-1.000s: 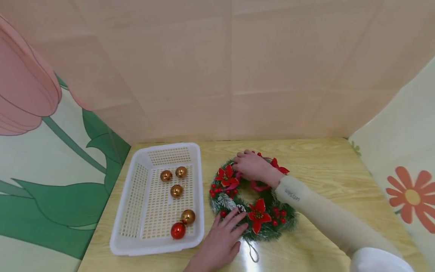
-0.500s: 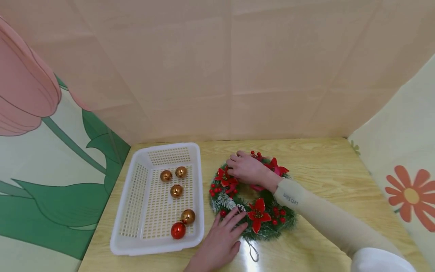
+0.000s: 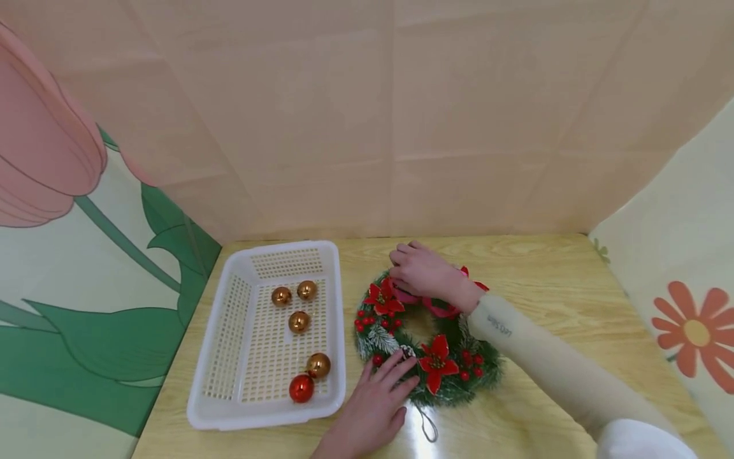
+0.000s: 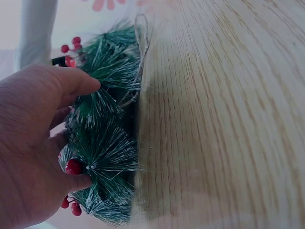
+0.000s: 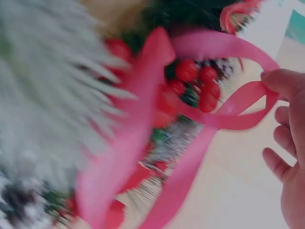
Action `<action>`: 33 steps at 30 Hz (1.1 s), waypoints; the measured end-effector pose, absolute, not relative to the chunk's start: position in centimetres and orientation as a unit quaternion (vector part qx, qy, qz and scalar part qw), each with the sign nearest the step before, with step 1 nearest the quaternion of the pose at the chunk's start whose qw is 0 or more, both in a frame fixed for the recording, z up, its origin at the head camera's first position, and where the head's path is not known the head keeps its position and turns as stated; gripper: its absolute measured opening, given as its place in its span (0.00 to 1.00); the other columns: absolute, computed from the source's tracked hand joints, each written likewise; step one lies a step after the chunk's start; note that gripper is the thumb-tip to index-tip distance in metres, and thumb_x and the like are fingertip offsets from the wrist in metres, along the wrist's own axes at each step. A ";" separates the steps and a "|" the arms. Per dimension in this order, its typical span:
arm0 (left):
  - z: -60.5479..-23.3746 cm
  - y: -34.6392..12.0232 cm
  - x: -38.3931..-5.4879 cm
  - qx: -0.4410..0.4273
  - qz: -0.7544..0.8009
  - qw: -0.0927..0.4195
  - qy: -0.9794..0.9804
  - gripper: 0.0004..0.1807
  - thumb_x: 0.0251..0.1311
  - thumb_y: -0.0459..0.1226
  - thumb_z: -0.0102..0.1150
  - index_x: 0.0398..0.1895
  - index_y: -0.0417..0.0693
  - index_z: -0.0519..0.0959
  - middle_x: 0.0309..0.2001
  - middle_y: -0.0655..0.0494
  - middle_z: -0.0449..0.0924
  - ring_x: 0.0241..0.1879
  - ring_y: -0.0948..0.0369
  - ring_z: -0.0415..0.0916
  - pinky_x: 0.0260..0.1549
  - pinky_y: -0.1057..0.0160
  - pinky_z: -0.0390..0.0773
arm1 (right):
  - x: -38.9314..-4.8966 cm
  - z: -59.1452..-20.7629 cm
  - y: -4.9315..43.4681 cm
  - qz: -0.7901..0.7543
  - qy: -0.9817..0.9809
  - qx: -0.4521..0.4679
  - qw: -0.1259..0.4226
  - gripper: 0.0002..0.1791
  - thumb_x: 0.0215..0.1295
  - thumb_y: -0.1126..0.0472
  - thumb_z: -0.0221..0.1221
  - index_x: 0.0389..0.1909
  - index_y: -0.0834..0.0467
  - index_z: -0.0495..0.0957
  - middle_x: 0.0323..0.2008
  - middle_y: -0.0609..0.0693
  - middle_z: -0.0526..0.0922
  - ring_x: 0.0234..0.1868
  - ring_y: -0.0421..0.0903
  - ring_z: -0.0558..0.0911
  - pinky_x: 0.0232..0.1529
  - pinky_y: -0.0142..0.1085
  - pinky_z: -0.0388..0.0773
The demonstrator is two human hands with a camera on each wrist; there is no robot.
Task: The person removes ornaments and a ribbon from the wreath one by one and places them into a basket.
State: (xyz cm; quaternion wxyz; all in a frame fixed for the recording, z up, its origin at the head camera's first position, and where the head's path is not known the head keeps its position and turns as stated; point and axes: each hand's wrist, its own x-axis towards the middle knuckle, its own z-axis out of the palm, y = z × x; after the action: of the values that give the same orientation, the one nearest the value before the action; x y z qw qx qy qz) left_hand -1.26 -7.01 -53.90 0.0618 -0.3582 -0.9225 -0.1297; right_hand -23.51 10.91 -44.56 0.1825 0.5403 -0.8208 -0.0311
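Note:
A green wreath (image 3: 459,390) lies on the table, trimmed with red poinsettias (image 3: 437,364), frosted sprigs and red berries (image 4: 74,166). My left hand (image 3: 375,401) rests on its near left edge with fingers spread. The left wrist view shows the thumb and a finger lying apart over the needles. Over the wreath's far side, my right hand (image 3: 427,275) pinches a loop of pink ribbon (image 5: 185,176) between thumb and finger. The ribbon crosses over itself there and trails back across the wreath. From above, the right hand hides much of the ribbon.
Left of the wreath stands a white plastic basket (image 3: 258,422) holding several gold ball ornaments (image 3: 299,322) and one red ball ornament (image 3: 301,388). A thin cord loop (image 4: 143,52) sticks out at the wreath's near edge. Beige and flower-printed sheets surround the wooden table (image 3: 550,274).
My right hand shifts slightly left, then back right and a little farther away, moving the ribbon over the wreath. The left hand, wreath and basket keep their places.

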 end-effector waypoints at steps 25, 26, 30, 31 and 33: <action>-53.5 -6.7 -1.1 -0.358 -0.100 0.075 -0.925 0.28 0.65 0.45 0.64 0.69 0.59 0.75 0.80 0.60 0.55 0.80 0.56 0.44 0.63 0.35 0.68 | -26.5 -35.6 1.3 0.214 -0.858 0.458 0.084 0.09 0.74 0.59 0.62 0.42 0.59 0.89 0.37 0.50 0.89 0.30 0.42 0.84 0.37 0.38 0.81; -53.5 -6.7 -1.1 -0.358 -0.098 0.074 -0.926 0.28 0.65 0.45 0.64 0.69 0.59 0.75 0.80 0.60 0.55 0.80 0.56 0.44 0.64 0.35 0.68 | -26.5 -35.0 0.9 0.222 -0.854 0.462 0.092 0.09 0.73 0.60 0.62 0.41 0.59 0.89 0.36 0.50 0.90 0.31 0.43 0.84 0.37 0.38 0.81; -53.3 -6.8 -1.0 -0.356 -0.091 0.071 -0.927 0.28 0.65 0.45 0.63 0.70 0.59 0.75 0.80 0.59 0.55 0.80 0.55 0.44 0.64 0.35 0.67 | -26.3 -33.1 -0.2 0.258 -0.842 0.460 0.116 0.09 0.73 0.60 0.63 0.40 0.60 0.89 0.36 0.51 0.90 0.32 0.44 0.85 0.37 0.39 0.81; -53.3 -6.8 -1.0 -0.355 -0.091 0.069 -0.928 0.29 0.65 0.45 0.63 0.70 0.59 0.75 0.80 0.60 0.54 0.80 0.55 0.44 0.64 0.35 0.67 | -26.3 -32.7 -0.4 0.264 -0.840 0.458 0.121 0.09 0.73 0.60 0.63 0.40 0.60 0.89 0.36 0.51 0.90 0.32 0.43 0.85 0.37 0.38 0.81; -53.1 -6.9 -1.0 -0.354 -0.090 0.066 -0.929 0.29 0.65 0.45 0.63 0.70 0.59 0.74 0.80 0.59 0.55 0.80 0.55 0.44 0.64 0.35 0.67 | -26.1 -31.9 -0.9 0.272 -0.838 0.455 0.125 0.09 0.73 0.59 0.63 0.41 0.60 0.89 0.36 0.51 0.90 0.32 0.43 0.85 0.37 0.38 0.81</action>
State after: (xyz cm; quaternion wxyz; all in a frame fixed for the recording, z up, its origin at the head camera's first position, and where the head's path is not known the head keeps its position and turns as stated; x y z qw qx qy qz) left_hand -1.02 -6.95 -53.08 0.0662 -0.3540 -0.9286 -0.0896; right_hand -26.10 -0.89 -31.85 0.1251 0.4554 -0.8384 0.2720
